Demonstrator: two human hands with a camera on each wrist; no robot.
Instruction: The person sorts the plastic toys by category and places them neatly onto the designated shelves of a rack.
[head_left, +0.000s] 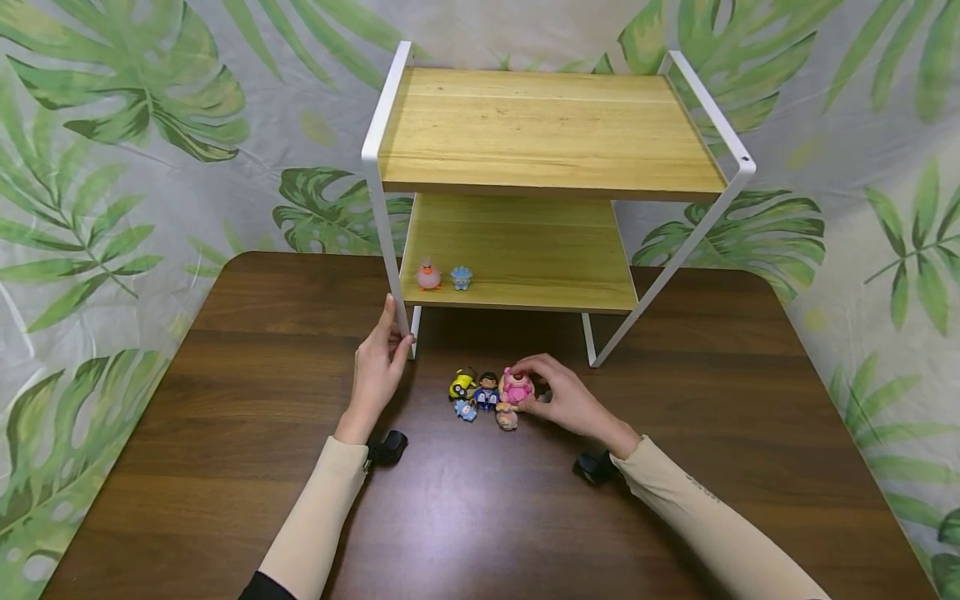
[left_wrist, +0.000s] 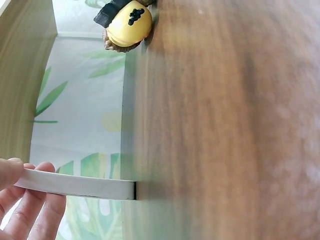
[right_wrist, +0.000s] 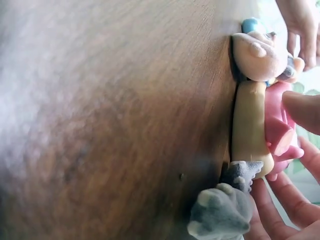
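Note:
My left hand (head_left: 375, 367) holds the white front leg (left_wrist: 82, 186) of a shelf, thumb on one side and fingers on the other. A pink bear figurine (head_left: 516, 387) is between the thumb and fingers of my right hand (head_left: 566, 398); it lies among a cluster of small figurines. Around it are a yellow figurine (head_left: 461, 385), a dark-haired one in blue (head_left: 487, 393), a light blue one (head_left: 465, 410) and a beige one (head_left: 507, 417). In the right wrist view a grey figurine (right_wrist: 220, 212) lies near my fingertips, with a tan block-like piece (right_wrist: 248, 120) under the pink bear.
The two-tier shelf has a wooden top board (head_left: 540, 125) and a lower board (head_left: 525, 250). A pink duck figurine (head_left: 428, 275) and a light blue figurine (head_left: 461, 278) stand at the lower board's front left. Leaf-patterned cloth (head_left: 135, 100) hangs behind the brown table (head_left: 262, 350).

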